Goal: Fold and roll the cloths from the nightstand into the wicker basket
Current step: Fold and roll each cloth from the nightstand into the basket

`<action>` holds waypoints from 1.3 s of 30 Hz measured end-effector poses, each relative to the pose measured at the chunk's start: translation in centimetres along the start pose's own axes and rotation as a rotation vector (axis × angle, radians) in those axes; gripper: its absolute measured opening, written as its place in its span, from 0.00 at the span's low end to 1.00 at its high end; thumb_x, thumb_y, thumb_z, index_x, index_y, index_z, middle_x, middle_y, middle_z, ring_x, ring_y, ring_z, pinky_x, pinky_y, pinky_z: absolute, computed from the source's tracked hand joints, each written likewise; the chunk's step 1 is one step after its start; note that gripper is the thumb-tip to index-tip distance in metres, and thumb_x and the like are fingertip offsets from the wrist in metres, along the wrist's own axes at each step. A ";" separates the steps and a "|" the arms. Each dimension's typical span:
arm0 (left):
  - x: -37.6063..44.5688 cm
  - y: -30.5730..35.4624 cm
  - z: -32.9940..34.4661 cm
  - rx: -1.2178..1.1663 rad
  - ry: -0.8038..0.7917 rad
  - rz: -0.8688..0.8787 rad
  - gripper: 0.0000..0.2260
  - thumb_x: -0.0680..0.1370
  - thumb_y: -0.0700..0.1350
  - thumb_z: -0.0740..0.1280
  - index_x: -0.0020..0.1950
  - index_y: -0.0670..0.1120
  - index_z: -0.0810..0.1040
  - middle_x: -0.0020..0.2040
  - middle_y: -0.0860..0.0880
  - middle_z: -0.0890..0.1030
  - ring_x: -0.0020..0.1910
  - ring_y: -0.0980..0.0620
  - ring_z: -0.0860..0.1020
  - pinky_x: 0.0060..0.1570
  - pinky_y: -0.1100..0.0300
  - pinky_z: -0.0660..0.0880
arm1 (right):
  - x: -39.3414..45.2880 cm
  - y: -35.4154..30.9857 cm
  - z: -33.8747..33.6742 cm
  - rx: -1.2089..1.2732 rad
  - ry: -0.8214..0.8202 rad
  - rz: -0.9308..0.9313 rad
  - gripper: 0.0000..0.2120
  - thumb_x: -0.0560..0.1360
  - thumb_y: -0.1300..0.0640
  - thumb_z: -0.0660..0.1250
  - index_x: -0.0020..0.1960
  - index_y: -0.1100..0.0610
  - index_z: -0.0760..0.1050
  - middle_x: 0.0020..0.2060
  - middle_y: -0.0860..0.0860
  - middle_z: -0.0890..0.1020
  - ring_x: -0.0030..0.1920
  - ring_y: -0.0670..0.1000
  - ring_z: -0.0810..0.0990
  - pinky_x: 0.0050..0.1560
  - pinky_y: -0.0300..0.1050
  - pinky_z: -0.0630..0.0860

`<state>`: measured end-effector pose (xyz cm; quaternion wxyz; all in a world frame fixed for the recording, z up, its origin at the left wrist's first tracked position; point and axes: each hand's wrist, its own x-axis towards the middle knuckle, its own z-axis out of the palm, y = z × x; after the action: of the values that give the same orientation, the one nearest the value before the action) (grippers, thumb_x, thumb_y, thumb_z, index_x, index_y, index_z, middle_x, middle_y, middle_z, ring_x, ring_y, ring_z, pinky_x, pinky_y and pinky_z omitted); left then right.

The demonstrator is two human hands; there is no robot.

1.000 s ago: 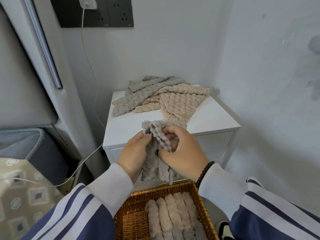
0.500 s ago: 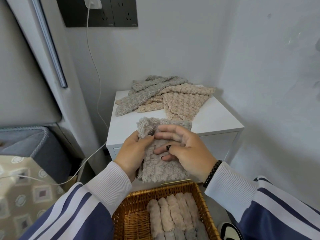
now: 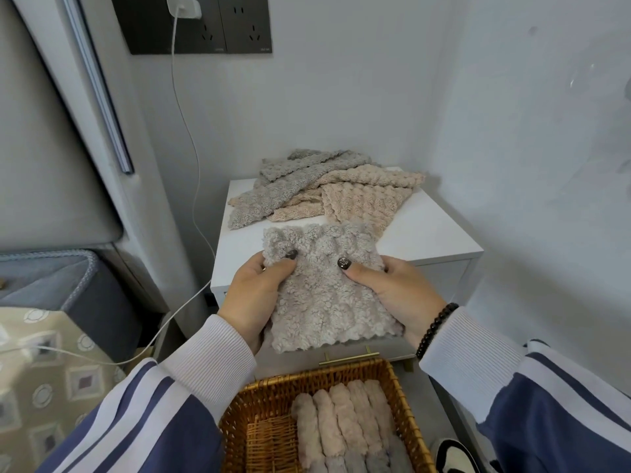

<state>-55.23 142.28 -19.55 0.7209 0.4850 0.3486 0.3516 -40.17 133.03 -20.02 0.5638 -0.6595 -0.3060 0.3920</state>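
I hold a fluffy grey-beige cloth [image 3: 324,288] spread flat in the air in front of the white nightstand [image 3: 430,233]. My left hand [image 3: 254,295] pinches its left edge with the thumb on top. My right hand [image 3: 397,288] pinches its right edge the same way. A loose pile of grey and beige cloths [image 3: 327,192] lies at the back of the nightstand top. Below my hands stands the wicker basket [image 3: 239,418], with several rolled cloths [image 3: 345,425] lined up in its right half.
A white charger cable [image 3: 191,138] hangs from the wall socket [image 3: 191,22] down past the nightstand's left side. A bed with a grey frame [image 3: 51,278] and patterned cover stands on the left. Walls close in behind and to the right. A shoe [image 3: 454,455] shows at the bottom right.
The cloth was bunched between both hands a second ago. My hands have moved apart to its two side edges, and it now hangs spread out flat.
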 end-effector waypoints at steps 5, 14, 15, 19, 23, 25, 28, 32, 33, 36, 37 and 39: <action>0.4 -0.2 -0.2 0.017 -0.055 0.032 0.14 0.72 0.37 0.71 0.56 0.43 0.77 0.47 0.44 0.86 0.45 0.47 0.85 0.43 0.56 0.82 | 0.7 0.3 -0.8 -0.159 0.108 -0.101 0.51 0.49 0.25 0.74 0.65 0.51 0.74 0.60 0.49 0.81 0.60 0.53 0.79 0.63 0.56 0.74; 0.1 -0.4 0.4 0.003 -0.121 -0.070 0.08 0.74 0.39 0.69 0.53 0.43 0.78 0.43 0.46 0.86 0.37 0.50 0.84 0.36 0.57 0.81 | 0.1 -1.6 -2.1 -0.212 0.168 -0.172 0.42 0.57 0.29 0.73 0.61 0.55 0.77 0.54 0.55 0.83 0.55 0.57 0.82 0.60 0.58 0.76; -0.1 -0.4 0.5 -0.004 -0.154 -0.108 0.11 0.72 0.41 0.71 0.53 0.42 0.79 0.42 0.46 0.86 0.37 0.50 0.84 0.36 0.57 0.81 | 0.2 -1.4 -2.0 -0.196 0.179 -0.166 0.46 0.55 0.27 0.73 0.64 0.55 0.75 0.58 0.53 0.81 0.59 0.55 0.80 0.63 0.58 0.74; -0.8 -1.0 1.1 0.005 -0.186 -0.155 0.10 0.71 0.39 0.70 0.52 0.41 0.79 0.44 0.45 0.86 0.39 0.49 0.84 0.38 0.57 0.82 | 0.1 -1.3 -2.1 -0.021 0.114 -0.068 0.47 0.51 0.33 0.80 0.63 0.55 0.76 0.59 0.53 0.81 0.58 0.53 0.80 0.64 0.59 0.73; -0.3 -0.7 0.8 -0.052 -0.082 -0.132 0.05 0.77 0.36 0.66 0.51 0.42 0.79 0.43 0.47 0.86 0.41 0.50 0.85 0.40 0.56 0.82 | 0.0 -1.1 -2.9 0.087 -0.058 0.057 0.27 0.63 0.58 0.79 0.61 0.60 0.76 0.46 0.57 0.85 0.33 0.48 0.82 0.35 0.44 0.81; -0.1 -0.6 0.6 -0.066 -0.054 -0.133 0.05 0.78 0.37 0.65 0.52 0.42 0.79 0.45 0.46 0.86 0.42 0.49 0.84 0.43 0.55 0.81 | 0.2 -0.6 -2.7 -0.036 0.000 0.032 0.35 0.59 0.54 0.82 0.63 0.57 0.74 0.51 0.53 0.84 0.48 0.52 0.84 0.52 0.54 0.81; -0.2 -0.6 0.9 -0.043 -0.062 -0.119 0.04 0.76 0.38 0.67 0.50 0.42 0.79 0.43 0.46 0.86 0.41 0.48 0.84 0.44 0.52 0.81 | -0.2 -0.9 -2.2 -0.323 0.132 -0.099 0.25 0.66 0.57 0.78 0.61 0.53 0.74 0.52 0.48 0.82 0.48 0.51 0.83 0.54 0.54 0.80; -0.5 -1.2 1.5 0.104 -0.110 -0.034 0.22 0.66 0.41 0.75 0.58 0.44 0.77 0.48 0.47 0.86 0.47 0.46 0.84 0.52 0.45 0.79 | -0.8 -0.9 -1.8 -0.542 0.250 -0.250 0.26 0.71 0.56 0.71 0.67 0.53 0.69 0.57 0.47 0.78 0.44 0.45 0.80 0.43 0.35 0.76; -0.5 -1.5 1.6 0.129 -0.097 -0.015 0.25 0.65 0.42 0.76 0.60 0.44 0.76 0.51 0.48 0.85 0.49 0.47 0.84 0.53 0.45 0.79 | -1.1 -0.9 -1.6 -0.591 0.268 -0.278 0.26 0.72 0.56 0.71 0.68 0.53 0.68 0.56 0.44 0.77 0.41 0.41 0.78 0.39 0.27 0.72; -0.3 -2.5 1.9 0.226 0.016 0.065 0.21 0.68 0.43 0.77 0.58 0.48 0.77 0.52 0.51 0.84 0.51 0.50 0.83 0.54 0.49 0.79 | -2.0 -1.1 -1.0 -0.692 0.317 -0.333 0.26 0.74 0.55 0.69 0.69 0.51 0.64 0.43 0.39 0.72 0.34 0.39 0.74 0.33 0.26 0.70; -0.2 -2.7 2.0 0.273 0.054 0.092 0.19 0.69 0.44 0.76 0.58 0.49 0.77 0.52 0.52 0.84 0.51 0.52 0.83 0.54 0.50 0.79 | -2.2 -1.1 -0.8 -0.717 0.324 -0.350 0.26 0.74 0.54 0.68 0.70 0.51 0.63 0.41 0.39 0.71 0.34 0.40 0.74 0.32 0.29 0.70; -0.2 -3.1 2.2 0.354 0.100 0.144 0.18 0.71 0.45 0.75 0.59 0.49 0.77 0.52 0.54 0.83 0.51 0.53 0.82 0.54 0.53 0.78 | -2.6 -1.1 -0.3 -0.761 0.328 -0.384 0.27 0.75 0.54 0.66 0.71 0.51 0.61 0.43 0.44 0.74 0.32 0.43 0.73 0.36 0.37 0.69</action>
<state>-52.92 140.26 -21.78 0.5790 0.6099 0.4048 0.3590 -41.17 130.83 -18.47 0.3850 -0.8043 -0.4516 0.0305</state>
